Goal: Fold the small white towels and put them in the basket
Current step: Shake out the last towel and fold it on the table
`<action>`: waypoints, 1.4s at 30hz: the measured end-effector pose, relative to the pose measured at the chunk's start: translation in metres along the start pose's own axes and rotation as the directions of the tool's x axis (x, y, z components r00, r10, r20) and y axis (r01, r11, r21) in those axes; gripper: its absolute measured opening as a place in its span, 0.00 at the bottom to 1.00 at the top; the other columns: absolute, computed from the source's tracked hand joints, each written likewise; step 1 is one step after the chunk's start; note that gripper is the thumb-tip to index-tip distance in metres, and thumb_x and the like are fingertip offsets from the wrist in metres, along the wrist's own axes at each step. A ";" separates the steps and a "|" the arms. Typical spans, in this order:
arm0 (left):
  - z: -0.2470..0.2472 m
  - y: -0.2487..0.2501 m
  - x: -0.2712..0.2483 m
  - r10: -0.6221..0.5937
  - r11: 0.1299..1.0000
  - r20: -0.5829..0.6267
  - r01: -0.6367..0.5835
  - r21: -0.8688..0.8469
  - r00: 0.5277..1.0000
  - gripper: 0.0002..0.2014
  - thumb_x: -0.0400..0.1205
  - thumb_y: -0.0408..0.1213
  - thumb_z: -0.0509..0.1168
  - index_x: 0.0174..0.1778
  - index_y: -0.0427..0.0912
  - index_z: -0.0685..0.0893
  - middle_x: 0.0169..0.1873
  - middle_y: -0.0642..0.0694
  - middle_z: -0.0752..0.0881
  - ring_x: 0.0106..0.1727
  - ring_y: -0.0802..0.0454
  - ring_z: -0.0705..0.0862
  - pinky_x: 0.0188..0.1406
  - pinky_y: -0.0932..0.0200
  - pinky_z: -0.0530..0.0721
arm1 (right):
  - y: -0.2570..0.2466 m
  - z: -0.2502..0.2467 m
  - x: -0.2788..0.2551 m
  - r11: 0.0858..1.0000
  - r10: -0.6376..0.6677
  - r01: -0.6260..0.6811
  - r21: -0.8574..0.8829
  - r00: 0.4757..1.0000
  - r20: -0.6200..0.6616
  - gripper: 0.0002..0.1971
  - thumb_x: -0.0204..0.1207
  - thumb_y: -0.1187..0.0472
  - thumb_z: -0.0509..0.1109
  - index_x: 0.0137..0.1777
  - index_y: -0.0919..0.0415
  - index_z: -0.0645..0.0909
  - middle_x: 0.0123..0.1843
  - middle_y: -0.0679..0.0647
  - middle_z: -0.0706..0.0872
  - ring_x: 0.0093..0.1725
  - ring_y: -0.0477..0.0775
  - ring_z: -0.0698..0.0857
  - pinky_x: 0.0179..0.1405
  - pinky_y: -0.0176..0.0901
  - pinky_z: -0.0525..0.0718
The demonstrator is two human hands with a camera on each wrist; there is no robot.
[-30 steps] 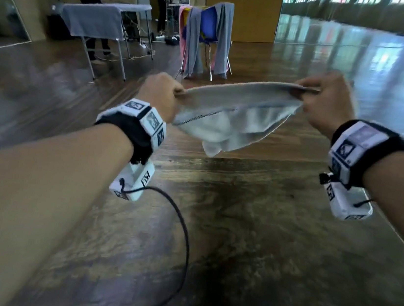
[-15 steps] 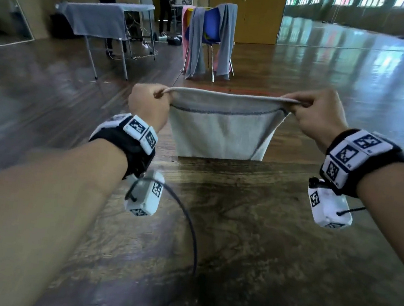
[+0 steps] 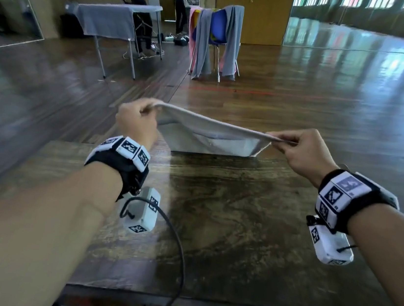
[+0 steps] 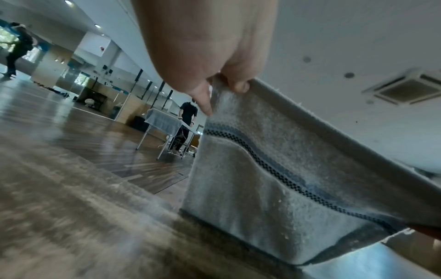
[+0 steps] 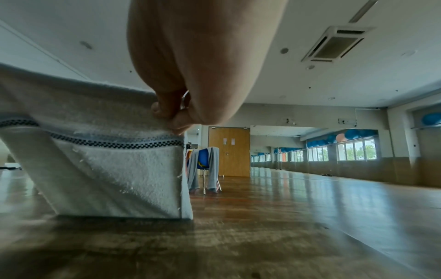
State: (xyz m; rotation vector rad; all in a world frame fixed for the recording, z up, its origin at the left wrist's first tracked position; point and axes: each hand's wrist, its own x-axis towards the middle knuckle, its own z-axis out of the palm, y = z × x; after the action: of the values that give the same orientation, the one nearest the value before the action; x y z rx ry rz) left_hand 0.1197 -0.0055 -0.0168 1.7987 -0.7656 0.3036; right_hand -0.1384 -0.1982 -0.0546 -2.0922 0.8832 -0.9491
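A small white towel (image 3: pixel 211 136) with a checked blue stripe hangs stretched between my two hands over the far edge of a dark wooden table (image 3: pixel 225 220). My left hand (image 3: pixel 135 121) pinches its top left corner, and my right hand (image 3: pixel 296 148) pinches its top right corner. The towel's lower edge drops behind the table's far edge. In the left wrist view the towel (image 4: pixel 274 169) hangs from my thumb and fingers (image 4: pixel 238 83). In the right wrist view the towel (image 5: pixel 107 169) reaches down to the tabletop level. No basket is in view.
A cable (image 3: pixel 177 252) runs from my left wrist across the table. Beyond the table, on the wooden floor, a chair (image 3: pixel 217 36) is draped with grey and pink cloths and a folding table (image 3: pixel 110 20) wears a grey cover. Two people stand behind the folding table.
The towel went from bunched and loose to hanging flat between my hands. Both hands have come lower and nearer the table's far edge, and the top edge now sags slightly.
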 end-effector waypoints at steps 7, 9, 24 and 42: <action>-0.018 -0.026 -0.020 -0.077 0.981 0.357 0.008 0.193 0.931 0.09 0.84 0.35 0.69 0.57 0.41 0.92 0.44 0.39 0.91 0.46 0.40 0.88 0.41 0.59 0.78 | -0.001 -0.008 -0.012 0.957 0.107 -0.027 -0.290 0.958 0.264 0.09 0.79 0.63 0.77 0.51 0.47 0.94 0.28 0.37 0.88 0.28 0.35 0.80 0.28 0.27 0.74; -0.027 -0.037 -0.038 -0.081 0.959 0.395 -0.036 0.281 0.915 0.09 0.84 0.37 0.69 0.55 0.41 0.93 0.43 0.40 0.91 0.41 0.44 0.85 0.37 0.60 0.72 | 0.006 -0.006 -0.030 0.959 0.114 -0.033 -0.283 0.954 0.276 0.09 0.78 0.63 0.78 0.53 0.50 0.94 0.24 0.30 0.84 0.25 0.29 0.79 0.27 0.21 0.72; -0.117 -0.008 -0.090 -0.011 0.975 0.607 -0.127 0.184 0.795 0.14 0.83 0.43 0.71 0.43 0.34 0.90 0.39 0.32 0.90 0.40 0.34 0.85 0.40 0.45 0.82 | -0.038 -0.052 -0.143 0.998 -0.065 0.064 0.018 0.995 0.070 0.12 0.83 0.64 0.72 0.40 0.47 0.88 0.36 0.45 0.89 0.36 0.42 0.82 0.36 0.31 0.78; -0.118 -0.004 -0.116 -0.339 0.939 0.847 0.095 0.330 0.410 0.09 0.79 0.48 0.74 0.39 0.48 0.90 0.31 0.50 0.91 0.27 0.57 0.88 0.22 0.66 0.83 | -0.029 -0.086 -0.177 0.887 0.434 -0.456 -0.073 0.769 0.468 0.09 0.84 0.61 0.71 0.56 0.66 0.87 0.44 0.66 0.90 0.35 0.57 0.88 0.31 0.46 0.88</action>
State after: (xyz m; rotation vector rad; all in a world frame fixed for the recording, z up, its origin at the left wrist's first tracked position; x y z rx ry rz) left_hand 0.0535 0.1438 -0.0406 2.2323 -1.2326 -0.9098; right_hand -0.2887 -0.0681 -0.0509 -1.8249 1.0119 -0.1822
